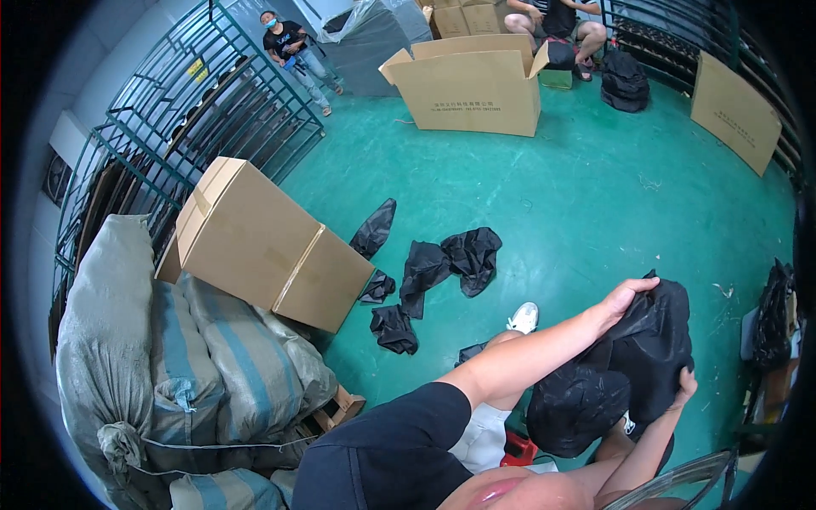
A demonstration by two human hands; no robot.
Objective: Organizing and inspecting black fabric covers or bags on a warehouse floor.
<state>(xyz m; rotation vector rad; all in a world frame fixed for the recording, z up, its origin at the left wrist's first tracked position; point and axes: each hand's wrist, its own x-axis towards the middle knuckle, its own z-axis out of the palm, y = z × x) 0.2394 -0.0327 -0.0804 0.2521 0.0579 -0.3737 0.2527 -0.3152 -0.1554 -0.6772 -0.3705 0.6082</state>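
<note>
Nearest the camera, at 5 o'clock, both bare hands work a black bag held over the person's lap. Left hand has its grip clamped on the bag's upper edge, arm stretched across from 7 o'clock. Right hand grips the bag's lower right side, fingers curled into the fabric. A white shoe shows on the green floor just beyond the knee. At 8 o'clock, grey and blue sacks are stacked, with a tilted cardboard box resting on them. Several loose black bags lie scattered on the floor near the middle. Farther off at 12 o'clock stands an open cardboard box; a green metal rack curves along 10 o'clock, with a person standing beside it.
</note>
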